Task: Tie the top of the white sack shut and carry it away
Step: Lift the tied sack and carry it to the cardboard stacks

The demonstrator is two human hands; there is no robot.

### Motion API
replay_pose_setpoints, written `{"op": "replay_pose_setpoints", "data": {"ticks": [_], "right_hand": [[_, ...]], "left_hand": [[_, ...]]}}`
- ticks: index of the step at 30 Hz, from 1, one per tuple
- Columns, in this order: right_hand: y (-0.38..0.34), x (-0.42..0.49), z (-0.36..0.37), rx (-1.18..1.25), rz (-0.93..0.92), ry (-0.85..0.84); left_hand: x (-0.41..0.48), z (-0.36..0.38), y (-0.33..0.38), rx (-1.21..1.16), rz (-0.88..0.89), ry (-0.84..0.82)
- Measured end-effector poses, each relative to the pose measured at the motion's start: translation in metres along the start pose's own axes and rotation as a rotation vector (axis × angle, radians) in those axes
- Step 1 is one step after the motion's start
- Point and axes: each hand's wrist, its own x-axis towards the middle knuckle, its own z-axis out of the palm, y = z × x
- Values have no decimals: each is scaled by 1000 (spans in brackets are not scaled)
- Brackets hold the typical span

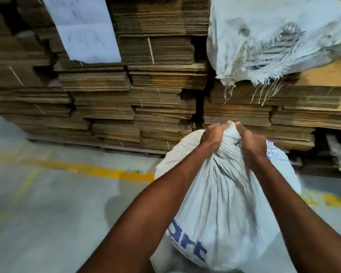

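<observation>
Head view: both hands, left hand [215, 136] and right hand [252, 146], clench white sack [230, 203] neck beside cardboard stacks [146, 91].

grey concrete floor [47, 194] | yellow line [87, 170] | stacked flat cardboard [146, 91]

- The grey concrete floor [47, 203] with its yellow painted line [83, 170] lies open to the left of the full white woven sack [230, 213].
- A wall of stacked flattened brown cardboard boxes [110, 99] stands just behind the sack and closes off the far side.
- A torn, fraying white woven sack [274, 40] lies on the stack at upper right, its loose threads hanging above both hands [215, 137], which clamp the gathered neck.
- A white paper sheet [85, 28] hangs on the stack at upper left.
</observation>
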Motion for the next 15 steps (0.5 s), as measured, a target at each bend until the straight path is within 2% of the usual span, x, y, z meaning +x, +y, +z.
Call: {"op": "replay_pose_setpoints", "data": {"ticks": [8,15], "right_hand": [[-74,-116,191,18,-9,-74],[-112,-184,360,26,-13,-243]], "left_hand": [[-11,-234,-2,-107,-3,91],[10,-424,-24,-215,-96,194]]}}
